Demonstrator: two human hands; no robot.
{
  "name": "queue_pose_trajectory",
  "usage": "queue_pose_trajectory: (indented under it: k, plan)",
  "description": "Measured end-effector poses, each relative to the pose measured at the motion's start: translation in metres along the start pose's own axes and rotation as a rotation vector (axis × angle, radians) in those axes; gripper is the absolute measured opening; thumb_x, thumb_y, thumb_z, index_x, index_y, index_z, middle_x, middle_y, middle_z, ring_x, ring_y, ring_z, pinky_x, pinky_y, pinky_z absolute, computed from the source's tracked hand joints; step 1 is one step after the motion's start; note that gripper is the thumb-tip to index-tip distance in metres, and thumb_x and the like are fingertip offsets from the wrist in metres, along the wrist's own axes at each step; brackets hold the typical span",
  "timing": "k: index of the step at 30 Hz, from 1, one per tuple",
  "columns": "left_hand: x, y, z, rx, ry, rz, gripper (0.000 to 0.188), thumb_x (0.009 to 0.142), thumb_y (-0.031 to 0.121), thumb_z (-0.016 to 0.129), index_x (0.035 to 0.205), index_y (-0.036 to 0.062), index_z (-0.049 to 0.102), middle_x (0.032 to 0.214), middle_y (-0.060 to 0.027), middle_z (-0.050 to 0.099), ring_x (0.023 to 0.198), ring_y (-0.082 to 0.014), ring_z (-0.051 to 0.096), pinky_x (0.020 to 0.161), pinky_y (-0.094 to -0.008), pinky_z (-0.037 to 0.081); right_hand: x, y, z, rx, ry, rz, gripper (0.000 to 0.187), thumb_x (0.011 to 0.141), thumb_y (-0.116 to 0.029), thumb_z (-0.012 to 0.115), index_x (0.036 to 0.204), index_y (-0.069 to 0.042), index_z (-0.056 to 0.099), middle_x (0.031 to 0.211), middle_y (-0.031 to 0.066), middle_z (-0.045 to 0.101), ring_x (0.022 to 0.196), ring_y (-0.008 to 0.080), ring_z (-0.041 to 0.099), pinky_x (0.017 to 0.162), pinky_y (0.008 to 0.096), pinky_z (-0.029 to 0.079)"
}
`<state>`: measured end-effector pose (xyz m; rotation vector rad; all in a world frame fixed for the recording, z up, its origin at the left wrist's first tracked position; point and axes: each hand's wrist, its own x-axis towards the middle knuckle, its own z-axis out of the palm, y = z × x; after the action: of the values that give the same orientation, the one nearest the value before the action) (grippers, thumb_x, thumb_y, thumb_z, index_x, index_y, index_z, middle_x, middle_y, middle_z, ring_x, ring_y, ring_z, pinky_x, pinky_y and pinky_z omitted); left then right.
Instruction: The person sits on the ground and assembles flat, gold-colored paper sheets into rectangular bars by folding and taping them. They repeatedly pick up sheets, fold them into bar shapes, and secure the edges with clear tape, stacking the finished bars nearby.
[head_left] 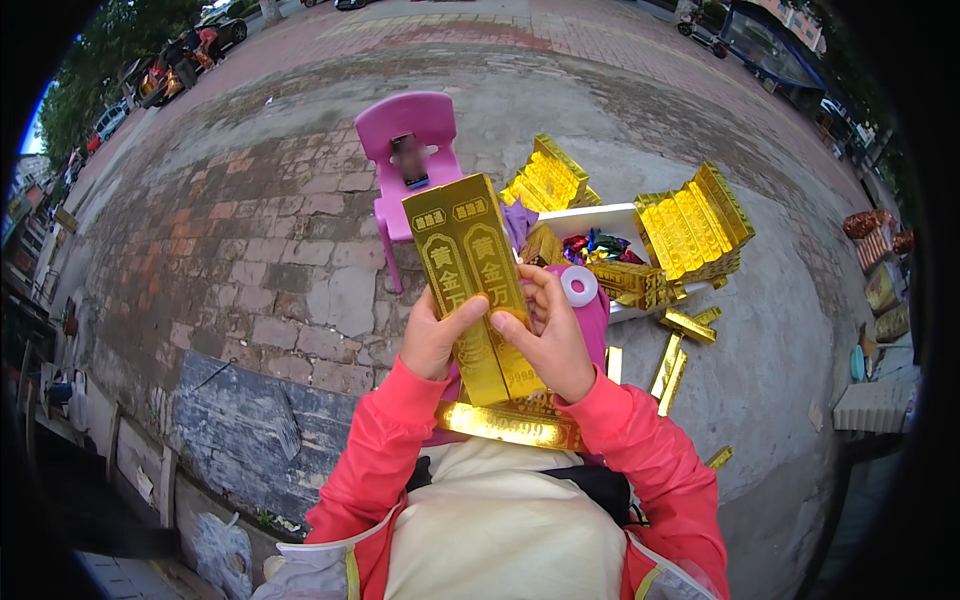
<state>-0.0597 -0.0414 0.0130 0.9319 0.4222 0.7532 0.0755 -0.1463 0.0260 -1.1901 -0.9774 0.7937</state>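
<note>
A long gold cardboard box [458,235] with dark printed panels is between my hands, tilted up in front of my body. A crease or seam runs down its length, and I cannot tell whether it is one box or two side by side. My left hand [437,332] grips its left edge with the thumb on the front. On the other edge, my right hand [555,335] has its thumb on the front and its fingers curled at the side. Below, a shiny gold strip [510,425] lies across my lap. A white roll [578,286] sits on a purple surface beside my right hand.
A pink plastic chair [408,112] bears a phone [409,160] beyond the box. A white tub [590,218] to the right holds colourful foil pieces [597,246]; stacked gold bars [690,225] rest at its edge. Loose gold bars [668,370] lie on the pavement. A dark board [270,420] lies left.
</note>
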Motion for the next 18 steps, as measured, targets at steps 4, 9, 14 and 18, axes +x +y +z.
queue_pose_trajectory:
  k: [4,9,14,18]
  plan:
    - [-0.001,-0.001,0.000,-0.013,-0.005,-0.008,0.045,0.090,0.008,0.074,0.129,-0.0004,0.053,0.120,-0.0093,0.065,0.107,-0.0179,0.065,0.095,-0.0333,0.052,0.002,0.002,0.002,0.051,0.005,0.019,0.056,0.092,-0.010,0.071,0.139,-0.001,0.041,0.126,0.0082,0.055,0.114,0.0153,0.054,0.098,0.0304,0.047]
    - [0.004,-0.004,0.001,0.047,0.070,0.083,0.044,0.089,0.008,0.075,0.125,-0.0006,0.053,0.117,-0.0100,0.066,0.102,-0.0174,0.066,0.090,-0.0319,0.054,0.003,-0.001,0.002,-0.420,0.056,-0.131,0.068,0.089,-0.020,0.073,0.144,0.000,0.037,0.136,0.0188,0.049,0.124,0.0291,0.050,0.105,0.0413,0.042]
    - [0.029,-0.001,0.005,0.229,0.314,0.329,0.040,0.087,0.009,0.078,0.117,-0.0006,0.052,0.109,-0.0107,0.067,0.094,-0.0159,0.067,0.082,-0.0300,0.055,0.001,-0.006,0.015,-0.888,-0.026,-0.362,0.088,0.082,-0.028,0.078,0.150,0.001,0.030,0.149,0.0268,0.037,0.130,0.0445,0.043,0.109,0.0498,0.036]
    - [0.036,0.014,0.022,0.203,0.338,0.311,0.046,0.091,0.012,0.074,0.123,-0.0002,0.044,0.114,-0.0105,0.061,0.101,-0.0151,0.062,0.087,-0.0306,0.053,0.018,-0.012,0.027,-0.914,0.025,-0.421,0.089,0.078,-0.020,0.080,0.150,0.000,0.032,0.150,0.0273,0.035,0.132,0.0453,0.042,0.109,0.0501,0.037]
